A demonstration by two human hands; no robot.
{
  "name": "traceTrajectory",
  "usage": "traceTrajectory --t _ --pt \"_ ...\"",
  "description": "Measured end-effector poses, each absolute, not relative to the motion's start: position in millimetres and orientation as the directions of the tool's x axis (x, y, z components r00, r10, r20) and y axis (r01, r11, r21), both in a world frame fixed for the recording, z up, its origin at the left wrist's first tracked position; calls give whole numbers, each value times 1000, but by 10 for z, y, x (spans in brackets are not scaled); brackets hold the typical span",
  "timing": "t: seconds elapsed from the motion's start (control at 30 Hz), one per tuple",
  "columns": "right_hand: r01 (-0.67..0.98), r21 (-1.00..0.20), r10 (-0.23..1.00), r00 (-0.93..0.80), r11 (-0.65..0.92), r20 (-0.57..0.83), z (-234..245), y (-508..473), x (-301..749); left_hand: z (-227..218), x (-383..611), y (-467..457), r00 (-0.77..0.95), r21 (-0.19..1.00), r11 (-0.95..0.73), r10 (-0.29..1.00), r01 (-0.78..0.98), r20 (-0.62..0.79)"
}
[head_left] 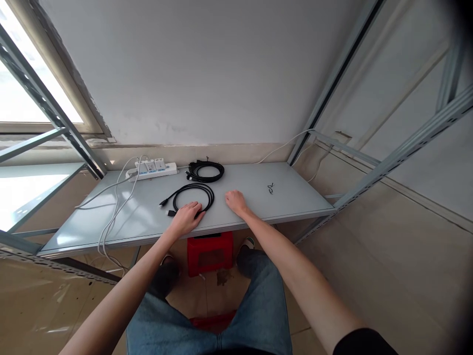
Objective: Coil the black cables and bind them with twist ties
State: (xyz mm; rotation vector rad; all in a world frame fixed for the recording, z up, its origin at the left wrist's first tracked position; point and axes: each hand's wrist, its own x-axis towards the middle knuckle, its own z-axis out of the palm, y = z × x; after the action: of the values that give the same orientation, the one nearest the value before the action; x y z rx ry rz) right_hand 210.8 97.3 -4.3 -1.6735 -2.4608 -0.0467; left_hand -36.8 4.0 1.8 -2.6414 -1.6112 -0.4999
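Observation:
A loosely coiled black cable [213,196] lies on the grey shelf [251,187], its two plug ends pointing left. My left hand [187,217] rests over the near side of this coil, fingers bent around it and thumb toward the right. To the right of the coil, my right hand [235,201] sits on the shelf as a closed fist, apart from the cable, with nothing showing from it. Behind the first coil is a thicker bundle of black cables [220,171]. Small black twist ties [271,188] lie farther right.
A white power strip [166,170] with plugged-in adapters stands at the back left. White cords [114,212] hang from it over the front edge. Metal uprights [314,113] frame the shelf, and a wall closes the back. Under the shelf is a red stool [210,261].

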Motion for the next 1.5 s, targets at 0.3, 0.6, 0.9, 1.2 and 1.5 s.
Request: traceTrajectory --t 0.3,0.6,0.9,1.2,1.5 --pt "931 -80 930 -346 357 127 -4 945 2095 19 -376 36 423 173 -478 863 861 277" --pt "938 -51 933 -333 342 134 -29 956 2086 8 -386 47 430 173 -489 854 855 292" --pt "937 -96 936 -320 335 145 -13 940 2075 12 -382 44 426 157 -479 861 864 279" --pt "932 -55 926 -347 358 146 -36 924 2101 5 -388 51 446 146 -497 850 855 280" --pt "883 153 832 -469 443 296 224 1015 2982 -14 -388 57 449 155 -508 842 847 300"
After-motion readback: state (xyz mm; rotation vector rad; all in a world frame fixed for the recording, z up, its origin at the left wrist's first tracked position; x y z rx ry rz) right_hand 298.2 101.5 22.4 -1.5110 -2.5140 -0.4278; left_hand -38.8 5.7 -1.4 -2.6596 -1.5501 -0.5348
